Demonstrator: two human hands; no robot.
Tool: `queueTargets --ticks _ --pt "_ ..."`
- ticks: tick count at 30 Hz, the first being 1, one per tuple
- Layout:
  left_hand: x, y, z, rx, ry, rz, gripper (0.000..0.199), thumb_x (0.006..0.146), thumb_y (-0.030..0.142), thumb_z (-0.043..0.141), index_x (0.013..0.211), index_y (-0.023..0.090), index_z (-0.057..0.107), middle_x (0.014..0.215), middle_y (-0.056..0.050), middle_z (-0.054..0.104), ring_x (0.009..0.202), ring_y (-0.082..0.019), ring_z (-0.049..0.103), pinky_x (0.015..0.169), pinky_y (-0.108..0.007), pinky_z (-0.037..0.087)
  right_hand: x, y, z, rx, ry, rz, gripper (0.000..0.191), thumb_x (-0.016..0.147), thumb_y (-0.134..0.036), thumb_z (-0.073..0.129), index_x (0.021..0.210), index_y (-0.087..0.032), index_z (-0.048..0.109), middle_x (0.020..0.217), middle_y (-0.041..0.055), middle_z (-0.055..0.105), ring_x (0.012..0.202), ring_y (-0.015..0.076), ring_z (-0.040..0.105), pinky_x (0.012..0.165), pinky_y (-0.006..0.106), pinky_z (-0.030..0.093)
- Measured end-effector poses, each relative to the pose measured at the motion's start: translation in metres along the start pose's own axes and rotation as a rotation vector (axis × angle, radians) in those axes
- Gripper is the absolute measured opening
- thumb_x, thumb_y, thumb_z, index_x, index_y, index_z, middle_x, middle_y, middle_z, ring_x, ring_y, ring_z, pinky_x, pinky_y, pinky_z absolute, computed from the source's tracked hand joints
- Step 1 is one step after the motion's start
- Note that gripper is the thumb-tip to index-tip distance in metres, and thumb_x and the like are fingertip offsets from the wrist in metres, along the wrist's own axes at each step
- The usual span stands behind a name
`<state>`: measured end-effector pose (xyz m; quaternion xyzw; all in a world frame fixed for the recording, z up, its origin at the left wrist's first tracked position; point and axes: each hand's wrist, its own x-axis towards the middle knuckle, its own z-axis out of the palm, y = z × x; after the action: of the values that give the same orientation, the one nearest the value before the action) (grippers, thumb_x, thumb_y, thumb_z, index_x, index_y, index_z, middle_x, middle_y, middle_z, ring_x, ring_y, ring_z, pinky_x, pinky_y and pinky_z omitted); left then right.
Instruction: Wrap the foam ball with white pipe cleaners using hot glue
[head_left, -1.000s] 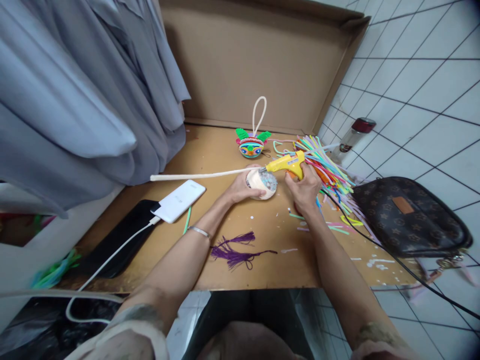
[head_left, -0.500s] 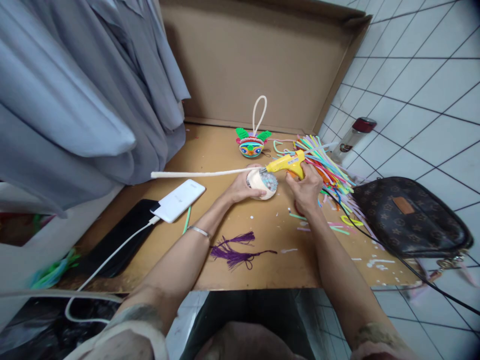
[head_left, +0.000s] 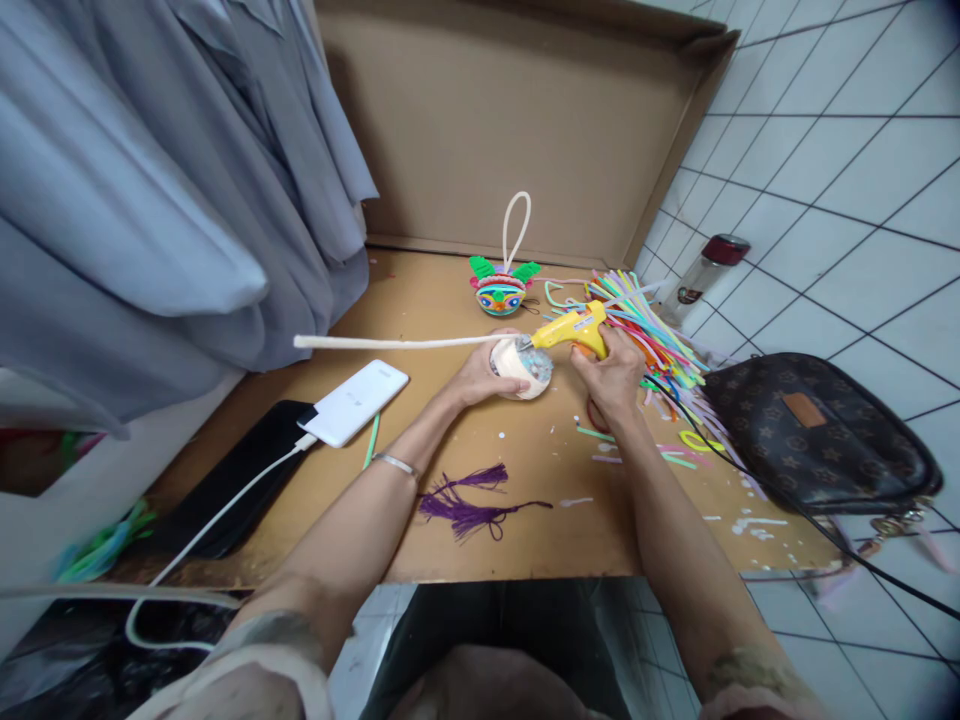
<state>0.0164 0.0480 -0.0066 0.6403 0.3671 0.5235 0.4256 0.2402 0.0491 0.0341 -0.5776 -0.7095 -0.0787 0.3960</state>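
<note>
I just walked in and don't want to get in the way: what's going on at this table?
The person's left hand holds a partly wrapped ball, with a pale strip stretching leftward from it. The right hand holds a yellow glue gun, nozzle at the ball's upper side. A colourful ornament sits behind; purple tassels lie in front.

Little round ball, part wrapped in cream, part shiny bluish, up over the tabletop between its front and back edges. Pale strip sticks out toward the left edge. Yellow glue gun is tilted, tip-down right at the ball's top.
</note>
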Motion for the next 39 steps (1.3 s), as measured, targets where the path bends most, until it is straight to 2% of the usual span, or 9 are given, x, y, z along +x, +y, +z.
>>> queueTargets --ticks 4,12,20,26,30,34,39 --pt "0.000 -0.003 -0.001 0.043 0.016 -0.002 0.090 0.045 0.039 0.091 0.126 0.016 0.060 0.144 -0.012 0.056 0.127 -0.031 0.058 0.110 -0.042 0.049 0.000 0.000 0.000 0.001 0.031 0.012 0.023 0.083 -0.035 0.056 0.097 -0.019 0.066 0.100 0.0101 0.069 0.089 0.0245 0.061 0.083 0.035 0.047" --pt "0.001 -0.003 0.001 -0.015 -0.019 -0.006 0.088 0.045 0.041 0.092 0.123 0.015 0.061 0.141 -0.014 0.057 0.123 -0.032 0.061 0.105 -0.042 0.053 0.000 0.002 0.005 0.048 0.052 0.001 0.020 0.083 -0.034 0.057 0.096 -0.020 0.064 0.097 0.0082 0.067 0.087 0.0238 0.059 0.082 0.036 0.047" --pt "-0.001 -0.001 0.000 0.014 0.004 -0.036 0.093 0.044 0.038 0.091 0.128 0.016 0.057 0.142 -0.013 0.057 0.123 -0.031 0.061 0.106 -0.042 0.052 0.000 0.001 0.004 0.020 0.038 0.004 0.020 0.082 -0.033 0.056 0.093 -0.020 0.066 0.094 0.0075 0.068 0.083 0.0230 0.058 0.079 0.035 0.046" --pt "0.001 -0.002 0.000 -0.009 -0.036 -0.004 0.087 0.046 0.041 0.091 0.123 0.015 0.062 0.140 -0.013 0.058 0.125 -0.032 0.060 0.107 -0.042 0.052 0.000 0.002 0.003 0.017 0.015 0.001 0.024 0.082 -0.035 0.058 0.095 -0.019 0.068 0.096 0.0086 0.069 0.083 0.0234 0.059 0.078 0.035 0.046" --pt "0.001 -0.005 -0.002 0.035 -0.012 -0.010 0.094 0.046 0.043 0.091 0.129 0.015 0.057 0.143 -0.014 0.056 0.126 -0.032 0.060 0.107 -0.043 0.052 0.000 0.007 0.008 0.040 0.056 -0.006 0.025 0.081 -0.037 0.059 0.097 -0.019 0.068 0.094 0.0074 0.069 0.082 0.0230 0.059 0.077 0.035 0.046" --pt "0.001 -0.007 -0.003 0.079 0.001 -0.015 0.098 0.047 0.044 0.091 0.133 0.014 0.054 0.145 -0.014 0.055 0.128 -0.031 0.058 0.110 -0.043 0.048 0.001 0.011 0.011 0.118 0.135 -0.061 0.023 0.079 -0.038 0.060 0.088 -0.019 0.068 0.086 0.0061 0.068 0.076 0.0220 0.057 0.072 0.035 0.045" --pt "0.002 -0.009 -0.004 0.071 -0.012 -0.005 0.097 0.048 0.044 0.091 0.132 0.013 0.054 0.145 -0.015 0.055 0.127 -0.031 0.059 0.108 -0.041 0.050 0.001 0.012 0.013 0.149 0.148 -0.085 0.021 0.079 -0.040 0.062 0.085 -0.020 0.068 0.083 0.0053 0.066 0.074 0.0216 0.057 0.070 0.035 0.045"
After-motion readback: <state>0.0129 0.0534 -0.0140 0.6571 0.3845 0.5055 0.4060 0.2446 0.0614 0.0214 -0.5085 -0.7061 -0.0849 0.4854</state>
